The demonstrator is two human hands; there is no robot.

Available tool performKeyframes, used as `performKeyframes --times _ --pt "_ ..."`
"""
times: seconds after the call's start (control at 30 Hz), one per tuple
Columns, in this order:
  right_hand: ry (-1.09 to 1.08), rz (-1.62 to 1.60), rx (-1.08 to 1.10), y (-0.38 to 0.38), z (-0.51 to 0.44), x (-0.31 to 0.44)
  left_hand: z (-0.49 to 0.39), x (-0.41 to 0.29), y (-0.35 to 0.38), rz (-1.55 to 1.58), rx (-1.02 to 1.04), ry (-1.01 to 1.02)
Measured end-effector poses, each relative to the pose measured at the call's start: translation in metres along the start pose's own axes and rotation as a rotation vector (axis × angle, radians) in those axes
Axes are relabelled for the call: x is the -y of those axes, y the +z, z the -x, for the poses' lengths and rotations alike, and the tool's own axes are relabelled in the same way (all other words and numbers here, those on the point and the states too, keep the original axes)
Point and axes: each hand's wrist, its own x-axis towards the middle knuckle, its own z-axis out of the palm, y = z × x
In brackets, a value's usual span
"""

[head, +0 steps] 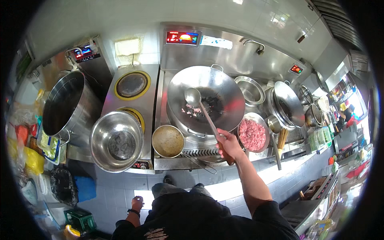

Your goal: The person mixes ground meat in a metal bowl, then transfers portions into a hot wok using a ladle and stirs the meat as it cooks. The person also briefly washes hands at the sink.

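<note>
My right hand [230,145] grips the wooden handle of a long steel ladle [207,115]. The ladle's bowl is inside a large wok [180,90], over its inner wall. A few bits of pinkish minced meat [193,111] lie in the wok beside a dark patch at its bottom. Just right of my right hand is a metal bowl heaped with raw minced meat [252,134]. My left hand [137,203] hangs low by my side, away from the stove, with curled fingers; no object shows in it.
Left of the wok stand a small pot [168,141], a large steel basin [97,144] and a tall stockpot [93,99]. To the right are a steel pot [250,90], a second wok [295,105] and a bamboo brush [282,139]. A faucet [255,43] juts from the backsplash.
</note>
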Motion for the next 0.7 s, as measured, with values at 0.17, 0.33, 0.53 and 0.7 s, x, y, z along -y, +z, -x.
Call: performKeyframes --times 0.17,0.33,0.53,0.7 --pt "0.057 -0.244 0.001 -0.011 -0.029 -0.016 0.004 0.005 0.000 -0.042 -0.014 -0.008" --pt "0.231 -0.875 0.003 -0.017 -0.077 -0.033 0.002 0.011 0.007 0.051 -0.015 0.011" --pt "0.278 -0.730 0.131 0.011 0.011 -0.020 -0.003 0.021 0.014 0.045 -0.006 0.006" --pt "0.126 -0.421 0.068 0.041 0.045 -0.022 -0.002 0.031 0.008 0.084 -0.003 0.024"
